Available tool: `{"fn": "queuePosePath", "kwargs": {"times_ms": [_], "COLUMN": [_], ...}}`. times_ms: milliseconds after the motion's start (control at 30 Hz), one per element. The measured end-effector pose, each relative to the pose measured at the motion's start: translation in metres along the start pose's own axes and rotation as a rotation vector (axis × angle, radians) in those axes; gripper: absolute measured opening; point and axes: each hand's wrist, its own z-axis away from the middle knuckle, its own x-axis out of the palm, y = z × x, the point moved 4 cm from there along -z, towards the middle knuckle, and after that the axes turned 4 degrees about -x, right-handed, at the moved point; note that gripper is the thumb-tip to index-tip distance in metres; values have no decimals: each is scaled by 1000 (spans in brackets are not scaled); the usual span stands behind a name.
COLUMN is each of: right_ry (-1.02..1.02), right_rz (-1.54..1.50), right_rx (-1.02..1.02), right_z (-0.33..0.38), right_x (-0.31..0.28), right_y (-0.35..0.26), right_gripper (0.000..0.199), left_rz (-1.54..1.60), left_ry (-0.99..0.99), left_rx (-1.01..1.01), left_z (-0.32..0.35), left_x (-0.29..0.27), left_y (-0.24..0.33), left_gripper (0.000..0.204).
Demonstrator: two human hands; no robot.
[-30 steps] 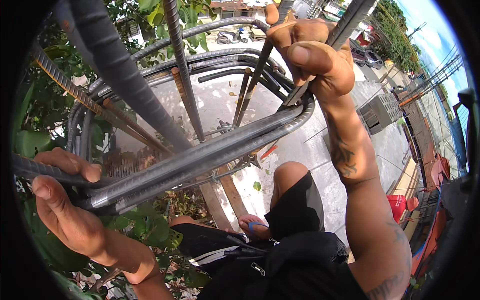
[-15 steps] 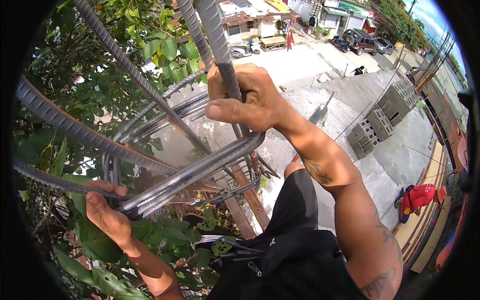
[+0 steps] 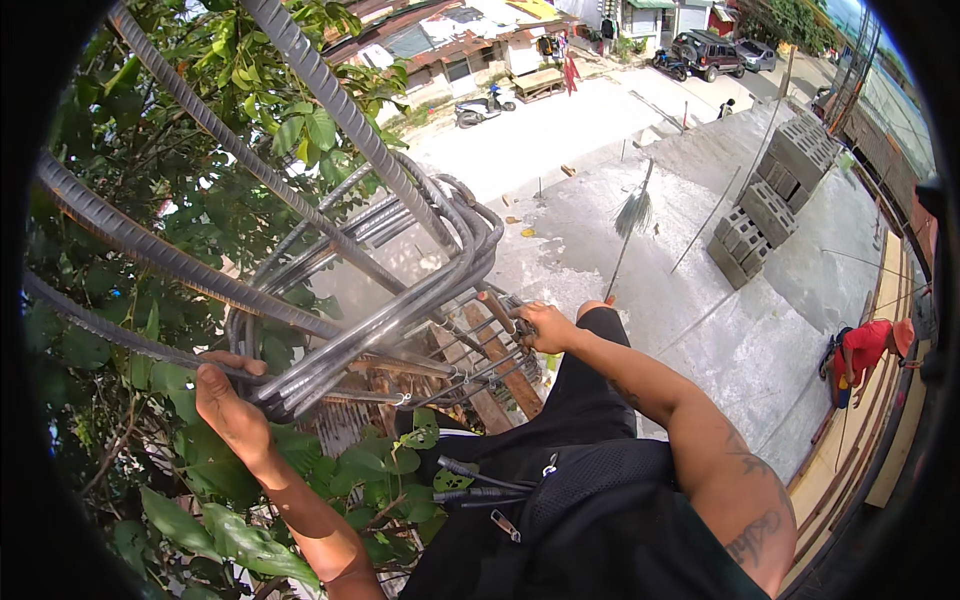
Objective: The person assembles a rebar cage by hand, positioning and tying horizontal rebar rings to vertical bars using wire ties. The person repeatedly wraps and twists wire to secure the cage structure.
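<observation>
A bundle of bent steel stirrups loops around several upright ribbed rebars. At the bundle's lower left corner, my left hand is closed around a rebar where it meets the stirrups, with the thumb toward me and the fingers partly behind the bar. My right hand is lower, by my knee, its fingers curled at the edge of a lower rebar cage. What it grips there is dark and partly hidden. A short brown rod end sticks up beside that hand.
Leafy branches crowd the left side. Below, a grey concrete slab holds a broom and stacked hollow blocks. A person in red is by long planks at right. Parked vehicles line the street.
My right hand has let go of the upright rebar and moved down to the lower cage. My left hand stays at the stirrup corner. The view has shifted slightly.
</observation>
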Motion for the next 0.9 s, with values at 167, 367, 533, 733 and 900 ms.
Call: {"fn": "queuePosePath", "kwargs": {"times_ms": [167,367,533,733,900], "right_ry": [-54,136,225,140,-89], "right_rz": [-12,-77,-59,-69,-113], "right_rx": [-6,-166,-321,-96,12], "right_z": [-8,3,6,-5,-7], "right_x": [-2,-19,-23,5,7], "right_y": [7,-3,1,10,17], "right_gripper": [63,58,55,56,68], "left_rz": [-76,-19,-55,-38,-60], "left_ry": [-17,-19,-6,19,39], "left_rx": [71,-5,3,94,87], "left_z": [-5,-5,1,0,3], "left_x": [-2,1,6,8,3], "left_y": [-1,2,6,15,25], "left_gripper": [53,53,53,54,56]}}
